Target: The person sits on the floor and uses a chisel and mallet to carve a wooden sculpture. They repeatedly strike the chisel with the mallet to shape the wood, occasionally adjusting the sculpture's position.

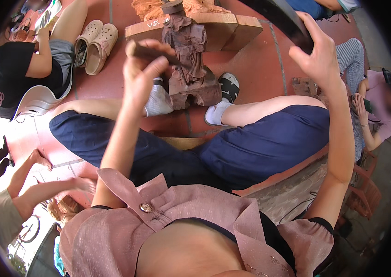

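A dark brown carved statuette (184, 44) of a robed figure stands upright on its block base between my feet. My left hand (141, 69) is closed around a short brown stick-like tool (154, 54) with a pale rounded end. The tool's other end reaches to the statuette's side; its tip is hard to make out. Raised at the upper right, my right hand (319, 57) grips a black curved band (288, 21) close to the camera, with thumb and fingers on either side of it.
Behind the statuette lies a thick wooden slab (237, 32) bearing orange-brown carved wood (151, 9). Beige clogs (100, 48) sit on the red tiled floor (255, 69). A person in a black cap (8, 78) sits at left, another in pink (380, 106) at right. Bare legs (33, 184) show lower left.
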Motion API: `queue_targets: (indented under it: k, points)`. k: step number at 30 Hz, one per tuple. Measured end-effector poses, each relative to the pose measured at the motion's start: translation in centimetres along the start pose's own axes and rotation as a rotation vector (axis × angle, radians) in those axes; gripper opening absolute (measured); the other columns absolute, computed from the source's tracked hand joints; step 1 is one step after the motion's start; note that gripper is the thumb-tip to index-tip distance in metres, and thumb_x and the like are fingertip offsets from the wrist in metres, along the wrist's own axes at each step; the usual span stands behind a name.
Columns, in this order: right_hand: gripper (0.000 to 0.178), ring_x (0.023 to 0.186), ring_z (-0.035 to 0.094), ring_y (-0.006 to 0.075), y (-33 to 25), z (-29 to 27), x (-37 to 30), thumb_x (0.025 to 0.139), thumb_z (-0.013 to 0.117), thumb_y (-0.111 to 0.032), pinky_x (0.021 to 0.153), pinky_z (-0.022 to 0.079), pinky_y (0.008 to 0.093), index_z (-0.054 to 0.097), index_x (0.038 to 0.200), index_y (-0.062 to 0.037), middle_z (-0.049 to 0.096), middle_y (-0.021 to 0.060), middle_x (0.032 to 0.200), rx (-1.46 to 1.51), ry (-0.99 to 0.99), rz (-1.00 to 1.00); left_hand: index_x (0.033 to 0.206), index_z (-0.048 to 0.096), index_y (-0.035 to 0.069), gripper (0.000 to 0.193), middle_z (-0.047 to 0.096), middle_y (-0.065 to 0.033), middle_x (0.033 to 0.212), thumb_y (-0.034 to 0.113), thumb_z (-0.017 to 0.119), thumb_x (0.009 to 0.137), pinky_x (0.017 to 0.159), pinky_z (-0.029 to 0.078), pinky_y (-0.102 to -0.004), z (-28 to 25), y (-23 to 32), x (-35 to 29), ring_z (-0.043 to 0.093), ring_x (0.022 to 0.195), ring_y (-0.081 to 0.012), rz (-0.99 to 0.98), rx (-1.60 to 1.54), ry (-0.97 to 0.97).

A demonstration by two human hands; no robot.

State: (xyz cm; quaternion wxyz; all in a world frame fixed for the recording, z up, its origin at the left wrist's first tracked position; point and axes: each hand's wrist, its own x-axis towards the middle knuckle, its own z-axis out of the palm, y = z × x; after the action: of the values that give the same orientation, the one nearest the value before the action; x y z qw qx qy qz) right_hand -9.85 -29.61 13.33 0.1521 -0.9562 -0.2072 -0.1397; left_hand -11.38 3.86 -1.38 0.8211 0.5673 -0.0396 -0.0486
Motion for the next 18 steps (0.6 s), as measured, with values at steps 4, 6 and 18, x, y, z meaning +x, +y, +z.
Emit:
queue_targets:
  k: [4, 6, 18]
  points:
    - [0.051, 0.086, 0.067, 0.0242, 1.8, 1.5, -0.2, 0.075, 0.067, -0.012, 0.083, 0.05, 0.0318, 0.055, 0.125, -0.007, 0.066, 0.0137, 0.097, 0.048, -0.082, 0.127, 0.108, 0.057, 0.001, 0.023, 0.068, -0.0096, 0.104, -0.003, 0.064, 0.086, 0.084, 0.053, -0.0289, 0.0, 3.7, 4.6, 0.066, 0.094, -0.0165, 0.182, 0.3, -0.142]
    - [0.051, 0.086, 0.066, 0.022, 1.8, 1.8, -0.7, 0.076, 0.069, -0.014, 0.082, 0.05, 0.0314, 0.056, 0.125, -0.0086, 0.066, 0.0131, 0.096, 0.021, -0.107, 0.179, 0.112, 0.055, 0.002, 0.031, 0.065, -0.0069, 0.097, -0.005, 0.066, 0.084, 0.088, 0.053, -0.0322, 1.3, 5.3, 6.3, 0.064, 0.098, -0.0165, 0.153, 0.318, -0.322]
    - [0.047, 0.085, 0.063, 0.0133, 2.8, 1.5, -2.3, 0.077, 0.073, -0.015, 0.081, 0.049, 0.0279, 0.057, 0.121, -0.0056, 0.067, 0.008, 0.092, 0.046, -0.041, 0.259, 0.1, 0.061, 0.005, 0.028, 0.06, -0.0017, 0.089, -0.008, 0.066, 0.076, 0.081, 0.049, -0.0311, 6.0, 5.4, 10.2, 0.057, 0.088, -0.0148, 0.16, 0.73, -0.868]
